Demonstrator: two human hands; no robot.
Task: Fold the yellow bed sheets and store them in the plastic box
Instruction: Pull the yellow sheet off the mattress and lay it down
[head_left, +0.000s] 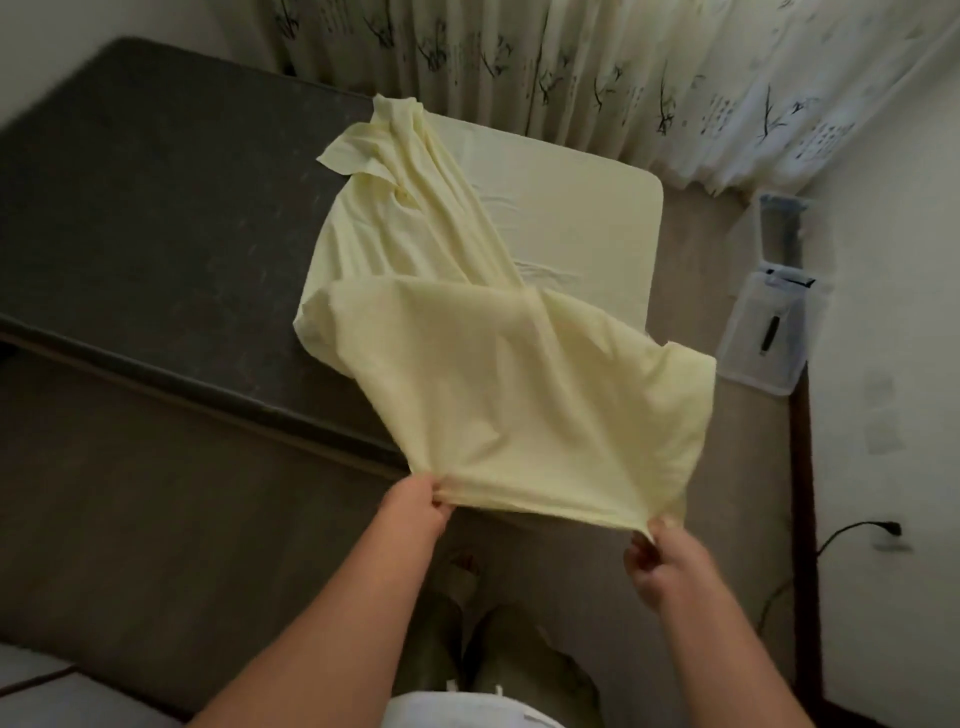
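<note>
A pale yellow bed sheet (493, 364) hangs stretched from the bed toward me, twisted along its length, its far end bunched on the dark mattress (156, 208). My left hand (415, 501) pinches the near left corner of the sheet. My right hand (657, 553) pinches the near right corner, so the near edge is taut between them above the floor. A second yellow sheet (582, 208) lies flat over the mattress's far right corner. The clear plastic box (769, 332) stands open on the floor by the right wall.
The box's lid (782, 228) leans against the wall behind it. Patterned white curtains (571, 67) hang beyond the bed. A black cable (852, 530) runs to a wall socket at the right. My feet stand on the beige floor (691, 260) below the sheet.
</note>
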